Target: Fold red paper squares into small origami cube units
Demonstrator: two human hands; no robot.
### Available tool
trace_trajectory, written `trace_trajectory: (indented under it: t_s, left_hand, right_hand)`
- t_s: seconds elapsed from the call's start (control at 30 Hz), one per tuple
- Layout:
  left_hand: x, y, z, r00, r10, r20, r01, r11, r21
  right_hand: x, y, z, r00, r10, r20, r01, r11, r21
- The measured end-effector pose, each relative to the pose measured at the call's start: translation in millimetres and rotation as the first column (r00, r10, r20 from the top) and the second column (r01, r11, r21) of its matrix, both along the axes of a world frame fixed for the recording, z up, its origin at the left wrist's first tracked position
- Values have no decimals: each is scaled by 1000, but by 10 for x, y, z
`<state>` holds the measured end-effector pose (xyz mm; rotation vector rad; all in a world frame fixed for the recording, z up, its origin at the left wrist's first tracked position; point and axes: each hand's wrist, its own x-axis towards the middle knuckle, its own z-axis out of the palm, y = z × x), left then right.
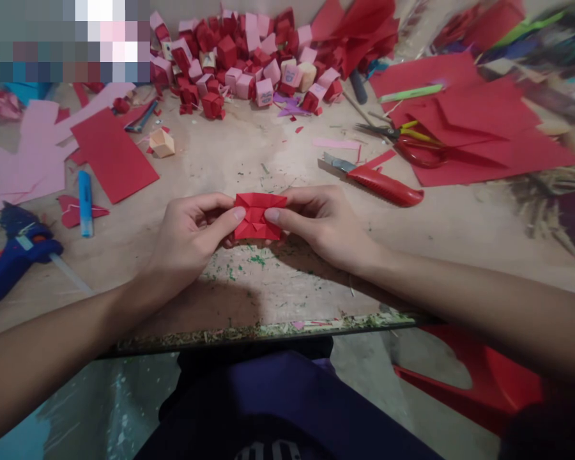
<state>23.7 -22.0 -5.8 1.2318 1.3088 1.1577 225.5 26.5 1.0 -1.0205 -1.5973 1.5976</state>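
A small folded piece of red paper is held between both hands just above the wooden table. My left hand pinches its left side, thumb on top and fingers curled behind. My right hand pinches the right side the same way. The folds show creases on the upper face; the underside is hidden by my fingers.
A pile of red and pink paper cubes sits at the back. A red utility knife, red-handled scissors and red paper sheets lie to the right. Left are a red sheet, pink paper, a blue marker and a blue glue gun.
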Motion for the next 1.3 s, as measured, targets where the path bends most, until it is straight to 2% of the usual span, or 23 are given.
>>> trace_trajectory:
  t_s: [0.83, 1.03, 1.1, 1.2, 1.3]
  left_hand:
    - [-31, 26, -80, 999, 46, 10, -47, 999, 22]
    - [-14, -33, 30, 991, 127, 37, -130, 988, 80]
    - [1, -57, 82, 990, 144, -6, -140, 971, 194]
    - [20, -69, 104, 963, 167, -209, -85, 932, 354]
    - [19, -53, 57, 924, 172, -341, -48, 938, 343]
  right_hand:
    - [12, 1, 3, 1000, -11, 17, 11, 1000, 11]
    - [8, 8, 27, 999, 8, 32, -7, 1000, -30]
    - [5, 5, 42, 999, 9, 33, -8, 999, -34]
    - [5, 2, 41, 999, 10, 30, -9, 1000, -25]
    - [7, 3, 18, 1000, -1, 16, 1, 1000, -23]
